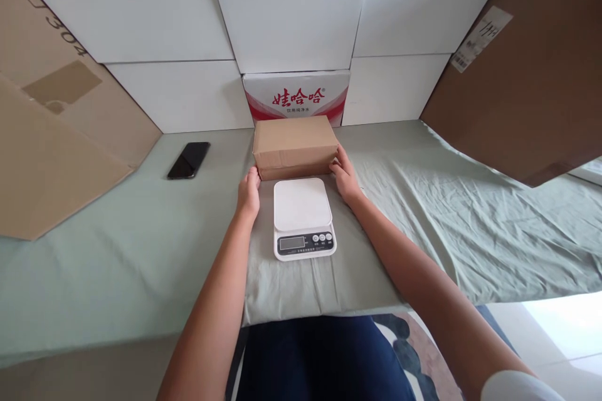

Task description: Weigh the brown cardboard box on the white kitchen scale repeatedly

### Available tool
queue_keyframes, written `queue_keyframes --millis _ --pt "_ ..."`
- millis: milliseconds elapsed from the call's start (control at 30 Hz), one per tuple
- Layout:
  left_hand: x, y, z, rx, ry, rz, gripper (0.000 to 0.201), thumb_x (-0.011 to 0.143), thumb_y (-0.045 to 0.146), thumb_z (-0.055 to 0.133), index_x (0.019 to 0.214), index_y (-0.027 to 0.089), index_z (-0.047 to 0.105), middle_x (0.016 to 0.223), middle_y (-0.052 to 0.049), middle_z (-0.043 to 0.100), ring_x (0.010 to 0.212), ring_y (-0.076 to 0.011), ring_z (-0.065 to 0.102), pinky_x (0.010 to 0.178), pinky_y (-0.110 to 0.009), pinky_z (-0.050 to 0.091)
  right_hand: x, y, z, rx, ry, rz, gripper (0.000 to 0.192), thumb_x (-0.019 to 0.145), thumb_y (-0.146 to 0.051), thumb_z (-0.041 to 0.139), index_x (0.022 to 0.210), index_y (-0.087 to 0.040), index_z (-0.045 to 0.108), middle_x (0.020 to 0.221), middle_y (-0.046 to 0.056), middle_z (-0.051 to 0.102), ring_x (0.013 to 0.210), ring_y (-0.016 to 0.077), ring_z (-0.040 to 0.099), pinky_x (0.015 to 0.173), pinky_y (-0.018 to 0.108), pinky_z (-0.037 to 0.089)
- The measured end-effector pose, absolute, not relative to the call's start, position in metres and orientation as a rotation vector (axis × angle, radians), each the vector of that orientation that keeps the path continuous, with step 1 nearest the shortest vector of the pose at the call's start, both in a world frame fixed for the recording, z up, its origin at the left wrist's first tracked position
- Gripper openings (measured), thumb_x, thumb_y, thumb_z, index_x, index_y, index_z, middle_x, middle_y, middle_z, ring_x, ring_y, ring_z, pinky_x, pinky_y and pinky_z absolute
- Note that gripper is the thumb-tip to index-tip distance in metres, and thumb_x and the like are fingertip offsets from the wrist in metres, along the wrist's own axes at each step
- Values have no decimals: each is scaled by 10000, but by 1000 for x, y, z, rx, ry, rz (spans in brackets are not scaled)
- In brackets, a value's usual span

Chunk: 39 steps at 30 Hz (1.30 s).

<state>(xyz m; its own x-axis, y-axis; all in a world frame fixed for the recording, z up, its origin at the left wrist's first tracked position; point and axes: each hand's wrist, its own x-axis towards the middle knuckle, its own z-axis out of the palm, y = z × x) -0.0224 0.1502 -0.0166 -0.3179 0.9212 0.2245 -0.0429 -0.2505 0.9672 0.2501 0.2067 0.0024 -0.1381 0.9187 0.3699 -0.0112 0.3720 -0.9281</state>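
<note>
A small brown cardboard box [294,144] lies on the green cloth-covered table [117,250], just behind a white digital kitchen scale [301,213]. My left hand [248,191] touches the box's front left corner. My right hand [344,177] presses against its front right corner. Both hands flank the scale, whose platform is bare and whose display [292,242] faces me.
A black phone [189,160] lies on the cloth to the left. A white carton with red print [296,95] stands behind the box against white panels. Large cardboard sheets lean at the left [56,138] and right [531,75]. The table's front edge is near my lap.
</note>
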Motion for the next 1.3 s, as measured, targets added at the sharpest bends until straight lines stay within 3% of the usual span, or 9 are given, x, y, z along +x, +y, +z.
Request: queue_keyframes --millis 133,200,300,567,767,1000,1300 --pt "-13 141 0 1143 1272 1737 936 869 879 508 1441 157 669 1547 -224 613 1533 -358 495 1294 -508 353 247 198 9 -786 -1458 956 798 858 -417 559 1630 -384 358 1758 -52 368 1638 284 336 1342 546 324" --pt "-8 125 11 1196 1255 1784 944 858 891 510 1437 164 676 1561 -210 605 1539 -358 485 1306 -489 336 246 184 12 -741 -1451 894 805 891 -469 557 1651 -397 304 1775 -58 324 1670 277 268 1356 547 299" --pt "-2 85 19 1282 1235 1821 899 897 866 475 1447 182 673 1577 -180 599 1573 -349 431 1319 -477 306 250 151 12 -711 -1447 877 792 934 -506 562 1663 -418 266 1787 -56 291 1670 270 275 1363 544 295" --pt "9 -24 -6 1279 1233 1746 905 920 848 445 1494 177 641 1591 -190 580 1561 -399 431 1311 -544 321 287 58 -3 -736 -1493 991 658 993 -457 600 1616 -445 388 1754 -55 367 1655 291 320 1360 568 319" --pt "10 -28 -11 1250 1232 1713 950 897 877 442 1516 178 620 1610 -191 555 1586 -411 369 1317 -564 302 290 51 -3 -792 -1470 984 629 1000 -451 616 1597 -470 418 1735 -49 388 1664 311 287 1358 597 307" --pt "8 -28 -10 1270 1236 1700 1002 887 888 445 1599 186 513 1654 -191 495 1611 -408 302 1314 -570 303 290 51 2 -791 -1484 967 615 1009 -437 614 1590 -455 414 1662 24 454 1550 332 443 1277 611 415" --pt "9 -31 -9 1283 1269 1675 1013 894 885 438 1620 180 478 1663 -194 482 1612 -399 306 1317 -556 298 292 51 3 -787 -1513 940 638 991 -468 622 1589 -444 403 1682 21 432 1584 344 391 1281 628 406"
